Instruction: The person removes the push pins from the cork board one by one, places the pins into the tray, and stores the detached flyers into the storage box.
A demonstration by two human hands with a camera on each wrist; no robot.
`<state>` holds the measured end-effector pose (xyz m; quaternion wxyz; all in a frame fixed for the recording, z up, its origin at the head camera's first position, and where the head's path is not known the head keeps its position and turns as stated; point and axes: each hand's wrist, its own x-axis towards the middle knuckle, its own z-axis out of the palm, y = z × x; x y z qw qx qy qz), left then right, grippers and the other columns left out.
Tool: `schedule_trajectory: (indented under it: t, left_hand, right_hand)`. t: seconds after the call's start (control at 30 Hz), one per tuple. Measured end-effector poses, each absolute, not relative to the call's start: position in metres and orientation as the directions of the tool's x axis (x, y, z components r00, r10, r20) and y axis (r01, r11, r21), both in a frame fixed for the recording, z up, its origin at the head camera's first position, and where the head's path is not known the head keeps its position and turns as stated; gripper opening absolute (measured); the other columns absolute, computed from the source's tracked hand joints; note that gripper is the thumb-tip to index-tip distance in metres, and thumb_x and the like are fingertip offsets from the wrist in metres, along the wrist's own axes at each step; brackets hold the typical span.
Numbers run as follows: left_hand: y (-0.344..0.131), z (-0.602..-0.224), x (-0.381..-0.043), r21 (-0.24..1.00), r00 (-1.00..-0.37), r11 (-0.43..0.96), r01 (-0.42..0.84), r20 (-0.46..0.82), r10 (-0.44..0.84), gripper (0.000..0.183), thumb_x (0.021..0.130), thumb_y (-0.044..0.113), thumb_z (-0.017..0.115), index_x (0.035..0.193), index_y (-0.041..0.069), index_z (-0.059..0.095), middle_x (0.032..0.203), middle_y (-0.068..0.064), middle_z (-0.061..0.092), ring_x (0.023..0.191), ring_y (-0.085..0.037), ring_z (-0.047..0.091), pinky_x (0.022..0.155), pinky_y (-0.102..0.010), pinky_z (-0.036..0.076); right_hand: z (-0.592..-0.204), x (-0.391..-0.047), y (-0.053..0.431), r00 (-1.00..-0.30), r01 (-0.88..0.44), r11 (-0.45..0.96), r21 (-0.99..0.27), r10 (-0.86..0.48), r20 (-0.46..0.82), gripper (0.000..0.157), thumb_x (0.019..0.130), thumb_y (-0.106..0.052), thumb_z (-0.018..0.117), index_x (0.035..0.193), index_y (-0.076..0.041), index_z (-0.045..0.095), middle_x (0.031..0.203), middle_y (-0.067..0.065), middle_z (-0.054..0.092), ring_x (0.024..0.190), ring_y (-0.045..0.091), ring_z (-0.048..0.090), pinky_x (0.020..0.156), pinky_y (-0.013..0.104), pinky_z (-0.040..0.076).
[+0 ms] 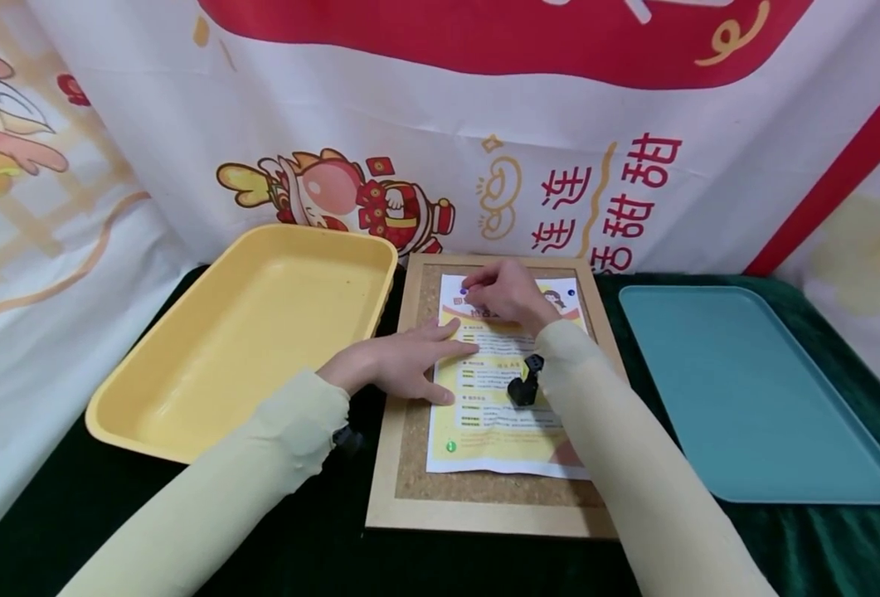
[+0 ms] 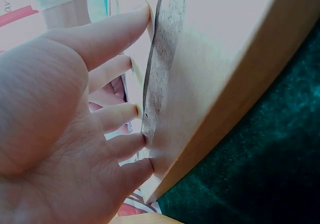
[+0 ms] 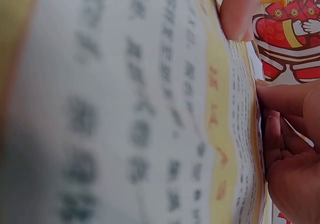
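Observation:
A printed sheet of paper point(image 1: 514, 448) lies on a wood-framed cork board point(image 1: 484, 489). My left hand point(image 1: 417, 361) rests on the sheet's left edge, fingers spread and fairly straight; its fingertips touch paper and board in the left wrist view. At the sheet's upper left corner, my right hand point(image 1: 510, 294) has its fingers curled around a small blue push pin point(image 1: 464, 291), largely covered by the fingers. Another blue push pin point(image 1: 571, 292) sits in the upper right corner. The right wrist view shows the right hand point(image 3: 292, 149) low against the sheet, with the pin hidden.
A deep yellow tray point(image 1: 260, 332) stands left of the board, close to its frame. To the right lies a shallow teal tray point(image 1: 753, 398). Dark green cloth point(image 1: 320, 531) covers the table, and a printed white curtain point(image 1: 410, 108) hangs behind.

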<state>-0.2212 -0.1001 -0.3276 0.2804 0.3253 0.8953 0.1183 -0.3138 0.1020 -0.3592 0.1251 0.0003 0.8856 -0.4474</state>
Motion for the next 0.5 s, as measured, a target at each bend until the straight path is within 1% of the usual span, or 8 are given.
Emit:
schedule_trajectory:
  t: [0.27,0.5]
  left_hand:
    - [-0.0999,-0.3286,-0.2218,0.398,-0.627,0.755,0.521,-0.423,0.655,0.077,0.104,0.042,0.067,0.170,0.029,0.030,0.181,-0.010,0.002,0.167,-0.038,-0.008,0.135,-0.059,0.009]
    - [-0.1000,-0.3297,-0.2214,0.398,-0.628,0.755,0.521,-0.421,0.655,0.076,0.104,0.043,0.066,0.170,0.029,0.030,0.181,-0.011,0.002,0.167,-0.038,-0.007,0.135,-0.059,0.009]
  right_hand:
    - [-0.3578,-0.3142,0.1033,-0.968,0.110,0.614,-0.781,-0.113,-0.226,0.019,0.099,-0.017,0.075,0.118,-0.021,0.080,0.116,0.003,0.071,0.106,0.022,0.064,0.095,0.037,0.052]
    - [-0.3571,-0.3150,0.1009,-0.969,0.114,0.633,-0.765,-0.098,-0.226,0.018,0.098,-0.017,0.077,0.115,-0.019,0.081,0.114,0.002,0.072,0.104,0.022,0.065,0.093,0.036,0.053]
